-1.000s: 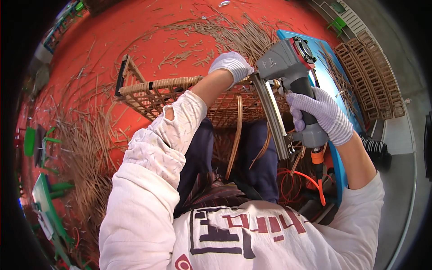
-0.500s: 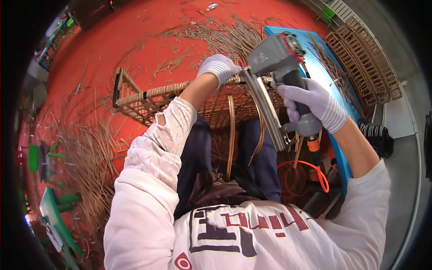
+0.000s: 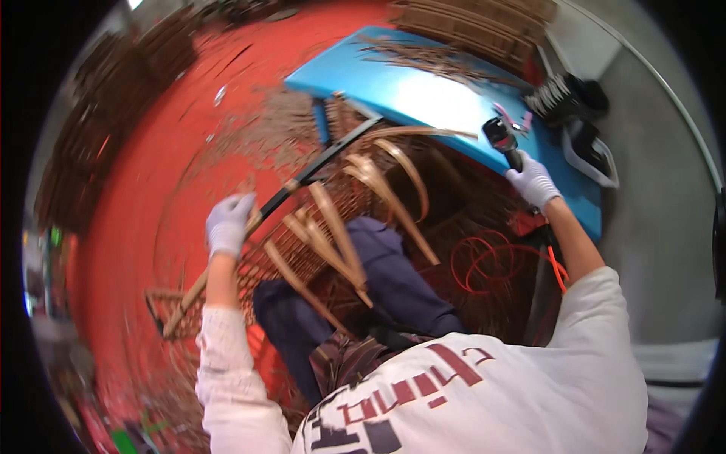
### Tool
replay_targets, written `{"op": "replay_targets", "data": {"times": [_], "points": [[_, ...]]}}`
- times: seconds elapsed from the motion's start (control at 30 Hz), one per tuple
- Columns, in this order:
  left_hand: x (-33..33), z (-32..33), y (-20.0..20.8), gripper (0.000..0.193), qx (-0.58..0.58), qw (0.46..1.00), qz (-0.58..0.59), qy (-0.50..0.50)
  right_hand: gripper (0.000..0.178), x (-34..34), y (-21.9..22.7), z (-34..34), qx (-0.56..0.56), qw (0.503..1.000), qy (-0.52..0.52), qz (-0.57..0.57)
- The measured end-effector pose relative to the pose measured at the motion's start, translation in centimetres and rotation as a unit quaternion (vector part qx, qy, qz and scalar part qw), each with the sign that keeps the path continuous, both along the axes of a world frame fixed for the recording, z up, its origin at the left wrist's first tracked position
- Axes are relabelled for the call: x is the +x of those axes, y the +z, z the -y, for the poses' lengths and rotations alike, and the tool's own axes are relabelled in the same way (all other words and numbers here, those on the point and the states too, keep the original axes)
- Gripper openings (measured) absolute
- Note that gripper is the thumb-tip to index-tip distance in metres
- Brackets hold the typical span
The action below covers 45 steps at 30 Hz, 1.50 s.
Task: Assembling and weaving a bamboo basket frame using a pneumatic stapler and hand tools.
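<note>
My left hand [image 3: 229, 225], in a pale knit glove, is closed round the wrapped rim of a brown wicker basket [image 3: 283, 246] that leans across my knees. A black metal bar [image 3: 325, 163] runs along the basket's upper edge. Several cane strips [image 3: 336, 234] hang loose from it over my legs. At the near edge of the blue table, my gloved right hand [image 3: 532, 181] is wrapped round a black-handled tool with a thick dark head [image 3: 499, 135]; blur hides its exact kind. Pink-handled pliers or snips [image 3: 514, 117] lie just beyond that tool.
Cane strips [image 3: 431, 60] lie on the blue table [image 3: 363, 64], with stacked wicker pieces [image 3: 476, 26] behind. Black shoes [image 3: 560, 98] stand at the right. An orange hose [image 3: 558, 265] and red coils [image 3: 484, 261] are below my right arm. Scraps litter the red floor [image 3: 151, 189].
The nail gun has left my right hand, which has moved to the table and holds another tool. My left hand moved left along the rim. The view and basket have turned.
</note>
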<state>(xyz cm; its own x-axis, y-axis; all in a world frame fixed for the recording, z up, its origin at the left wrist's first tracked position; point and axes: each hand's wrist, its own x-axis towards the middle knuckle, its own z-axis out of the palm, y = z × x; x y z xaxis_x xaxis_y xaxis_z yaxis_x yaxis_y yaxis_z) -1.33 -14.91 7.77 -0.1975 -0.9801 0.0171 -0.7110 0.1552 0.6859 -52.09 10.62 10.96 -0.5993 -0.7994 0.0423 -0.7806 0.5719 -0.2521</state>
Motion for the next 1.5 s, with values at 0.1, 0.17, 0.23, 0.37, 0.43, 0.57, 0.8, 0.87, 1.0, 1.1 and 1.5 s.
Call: {"op": "replay_targets", "data": {"times": [0.1, 0.17, 0.23, 0.37, 0.43, 0.57, 0.8, 0.87, 1.0, 1.1, 1.5], "points": [[0.3, 0.2, 0.1, 0.038, -0.014, 1.000, 0.018, 0.020, 0.053, -1.8, -0.3, -2.7, 0.164, 0.974, -0.157, -0.019], [0.3, 0.4, 0.0, 0.037, -0.019, 1.000, 0.004, -0.001, 0.054, -5.3, -2.5, -4.7, 0.174, 0.964, -0.200, -0.031], [0.9, 0.5, 0.4, 0.036, -0.014, 0.999, 0.024, 0.022, 0.055, -8.4, -4.0, -5.9, 0.185, 0.955, -0.228, -0.041], [1.2, 0.3, 0.7, 0.036, -0.016, 1.000, 0.015, 0.022, 0.051, -11.3, -4.0, -5.3, 0.199, 0.929, -0.294, -0.104], [1.1, 0.3, 0.8, 0.036, -0.009, 0.999, 0.007, 0.049, 0.041, -11.3, -2.0, -3.4, 0.182, 0.937, -0.187, -0.232], [0.5, 0.4, 1.1, 0.035, 0.007, 0.997, 0.019, 0.071, 0.029, -16.5, -4.1, 2.5, 0.075, 0.963, -0.102, -0.239], [0.6, -1.8, 2.4, 0.035, -0.010, 0.995, 0.020, 0.093, 0.027, -26.3, -10.3, 8.8, 0.085, 0.957, 0.009, -0.278], [-0.8, -1.7, 2.6, 0.035, -0.022, 0.996, 0.040, 0.077, 0.025, -27.0, -10.1, 7.8, 0.052, 0.978, 0.001, -0.204], [-1.0, -2.4, 3.3, 0.039, -0.025, 0.992, 0.087, 0.091, 0.015, -24.1, -8.1, 10.2, 0.181, 0.938, 0.027, -0.296], [-0.1, -2.1, 3.0, 0.043, -0.013, 0.990, 0.106, 0.091, 0.019, -21.0, -7.4, 11.7, 0.209, 0.940, 0.035, -0.265], [-0.2, -2.4, 3.9, 0.030, 0.028, 0.962, -0.193, 0.193, 0.022, 0.2, 4.2, 12.8, -0.296, 0.776, 0.112, 0.546]]}}
